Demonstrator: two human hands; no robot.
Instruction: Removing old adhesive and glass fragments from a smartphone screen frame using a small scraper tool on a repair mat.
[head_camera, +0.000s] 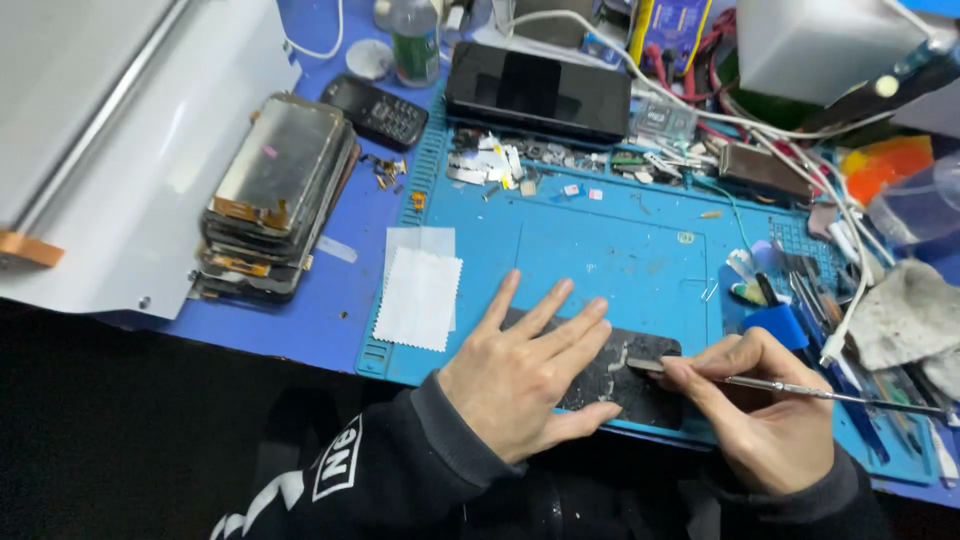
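I see the dark phone panel (625, 385) lying flat at the near edge of the blue work mat (610, 250). My left hand (525, 375) rests on it with fingers spread, pressing it down without gripping. My right hand (765, 415) pinches a thin metal tool (800, 388), its flat tip touching the panel's upper right part. A white cloth (418, 298) lies left of the hand, and beyond it a stack of screens (275, 195).

A blue mat (620, 250) bears a black panel (620, 375), a white cloth (418, 298) and a silver tool (800, 388).
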